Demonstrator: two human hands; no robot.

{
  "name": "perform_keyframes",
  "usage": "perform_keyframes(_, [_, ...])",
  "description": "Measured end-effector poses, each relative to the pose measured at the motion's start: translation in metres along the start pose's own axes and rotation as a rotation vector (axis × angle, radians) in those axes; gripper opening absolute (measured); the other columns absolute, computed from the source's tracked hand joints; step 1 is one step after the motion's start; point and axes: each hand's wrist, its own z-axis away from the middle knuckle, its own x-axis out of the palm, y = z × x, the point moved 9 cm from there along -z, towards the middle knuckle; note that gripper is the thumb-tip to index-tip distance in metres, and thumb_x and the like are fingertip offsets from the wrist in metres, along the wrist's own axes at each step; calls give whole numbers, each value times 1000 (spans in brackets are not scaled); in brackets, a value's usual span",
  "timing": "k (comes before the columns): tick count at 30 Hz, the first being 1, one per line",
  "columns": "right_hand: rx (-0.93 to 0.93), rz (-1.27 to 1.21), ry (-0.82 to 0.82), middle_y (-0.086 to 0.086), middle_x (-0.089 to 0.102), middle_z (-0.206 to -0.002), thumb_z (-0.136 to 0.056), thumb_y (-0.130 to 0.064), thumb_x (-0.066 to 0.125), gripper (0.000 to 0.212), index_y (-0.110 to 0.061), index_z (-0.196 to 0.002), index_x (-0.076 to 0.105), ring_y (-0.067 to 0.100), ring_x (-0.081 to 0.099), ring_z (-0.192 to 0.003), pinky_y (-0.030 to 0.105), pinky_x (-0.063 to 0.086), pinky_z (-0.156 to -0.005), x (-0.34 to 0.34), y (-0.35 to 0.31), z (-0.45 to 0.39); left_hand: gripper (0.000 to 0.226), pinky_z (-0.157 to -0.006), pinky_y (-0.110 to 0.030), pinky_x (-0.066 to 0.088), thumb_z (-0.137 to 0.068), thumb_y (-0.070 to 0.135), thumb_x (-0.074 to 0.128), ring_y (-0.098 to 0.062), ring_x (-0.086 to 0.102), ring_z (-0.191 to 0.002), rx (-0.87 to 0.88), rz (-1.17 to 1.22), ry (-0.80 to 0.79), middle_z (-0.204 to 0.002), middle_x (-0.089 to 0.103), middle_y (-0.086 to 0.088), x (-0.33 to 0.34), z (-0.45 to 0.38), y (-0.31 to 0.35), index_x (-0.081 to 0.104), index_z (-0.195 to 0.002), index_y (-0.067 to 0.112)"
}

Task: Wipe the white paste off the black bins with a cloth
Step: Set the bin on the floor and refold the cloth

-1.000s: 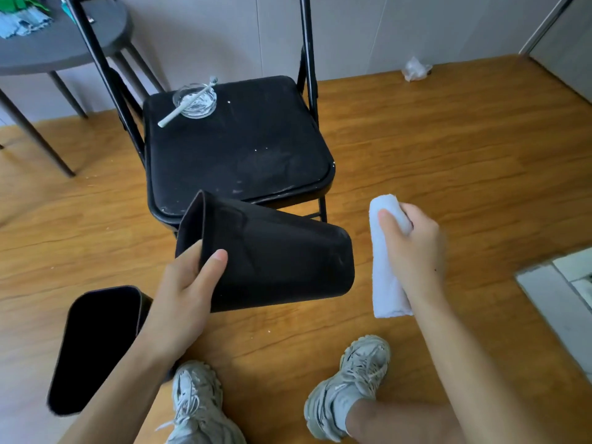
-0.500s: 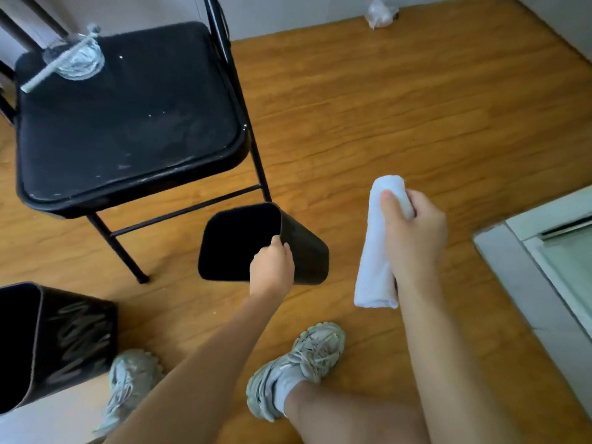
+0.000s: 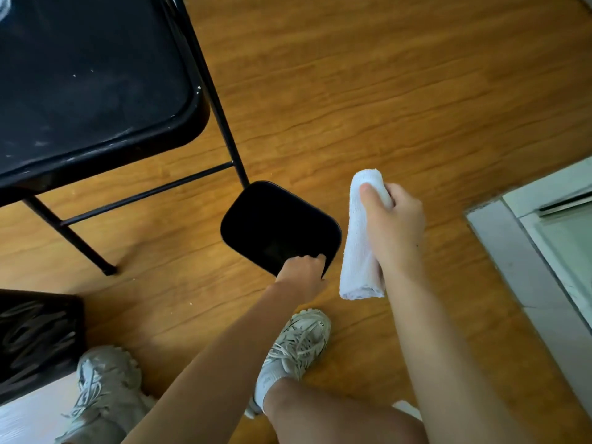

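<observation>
Gripping the near rim of a black bin [image 3: 278,225], the left hand [image 3: 302,270] has its fingers curled over the edge & hooked inside. Bin seen from above, mouth facing the camera, interior dark; can't tell whether it rests on the wood floor [image 3: 384,91] or is held just above it. No paste visible on what shows of this bin.

Right hand [image 3: 394,222] is wrapped round a rolled white cloth [image 3: 360,251], thumb pressed on the upper part, roll hanging roughly vertical w/ its lower end free. Cloth is just beside the bin's right edge, not touching it.

2nd black bin [image 3: 35,338] sits at the lower left, partly cut off by the frame edge, well apart from the first. Its near side wall carries white-grey smeared streaks of paste.

Surroundings: black folding chair [image 3: 96,91] fills the upper left; seat dusty w/ white specks. One chair leg [image 3: 221,123] comes down right at the held bin's far rim, so that side is tight. Crossbar [image 3: 144,195] & another leg [image 3: 73,241] stand between the two bins.

Two pale sneakers on the floor: left one [image 3: 105,382] next to the streaked bin, right one [image 3: 299,344] directly below the held bin, under the left forearm. Bare knee at the bottom centre. Grey-white threshold / door frame [image 3: 528,267] runs along the right edge, near the right arm.
</observation>
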Motion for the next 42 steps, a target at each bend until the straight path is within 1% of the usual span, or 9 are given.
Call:
perform_keyframes(4, [13, -10, -1, -11, 39, -47, -87, -30, 55, 34, -23, -58, 40, 9, 34, -47, 26, 27, -50, 0, 5, 2, 47, -83, -36, 45, -100, 38, 48, -28, 59, -108, 67, -109, -29, -122, 61, -9, 22, 19, -4, 39, -136, 9])
perform_keyframes(6, [14, -11, -6, -8, 37, -52, -87, -31, 55, 33, -20, -59, 41, 10, 33, -49, 27, 28, -50, 1, 6, 3, 59, -114, -44, 27, -98, 47, 48, -28, 43, -133, 80, -226, -7, -140, 51, -8, 24, 32, -20, 35, -145, 14])
perform_keyframes(8, [14, -17, -12, -8, 38, -55, -87, -31, 55, 31, -15, -63, 44, 11, 33, -50, 27, 29, -51, 2, 5, 3, 59, -120, -54, 4, -95, 57, 42, -30, 30, -142, -2, -285, 183, -146, 46, -10, 11, 49, -47, 46, -140, 18])
perform_keyframes(11, [6, -31, -23, -6, 43, -60, -87, -31, 55, 28, -8, -72, 52, 11, 37, -54, 27, 32, -52, 7, 1, 2, 73, -115, -62, 0, -87, 72, 34, -43, 11, -148, -258, -33, 425, -159, 21, -23, 0, 85, -84, 51, -138, 22])
perform_keyframes(15, [-8, -26, -62, -7, 46, -62, -87, -33, 55, 26, -10, -76, 56, 11, 40, -57, 27, 33, -53, 14, -2, 2, 91, -119, -56, 5, -83, 78, 42, -41, -13, -149, -396, 382, 326, -160, -15, -26, 31, 79, -73, 25, -154, 24])
perform_keyframes(21, [16, -65, -46, -10, 44, -57, -87, -32, 57, 24, -15, -70, 54, 8, 39, -53, 25, 33, -53, 7, 4, -1, 89, -116, -49, 31, -83, 66, 58, -37, 0, -151, -351, 516, 501, -160, -11, -29, 33, 56, -55, 34, -144, 7])
perform_keyframes(31, [-6, -82, -40, -12, 52, -61, -86, -32, 58, 15, -19, -80, 63, 7, 46, -57, 27, 39, -56, 9, -5, -5, 93, -85, -38, 53, -80, 66, 64, -32, 50, -129, -186, 566, 362, -161, -27, 0, -1, 1, -68, 23, -149, 18])
perform_keyframes(35, [-26, -42, -36, -12, 54, -63, -87, -33, 58, 13, -22, -82, 62, 4, 48, -57, 23, 37, -55, 9, -11, -3, 91, -92, -42, 52, -84, 63, 61, -34, 45, -133, -149, 488, 284, -160, -28, -6, -17, -21, -62, 19, -151, 18])
perform_keyframes(42, [-112, 73, -92, -8, 43, -59, -89, -31, 55, 27, -19, -67, 48, 8, 39, -52, 24, 31, -50, 21, -33, 21, 90, -118, -45, 27, -92, 63, 49, -26, 5, -152, -118, 437, 167, -164, -15, -10, -24, 37, -61, 1, -157, 24])
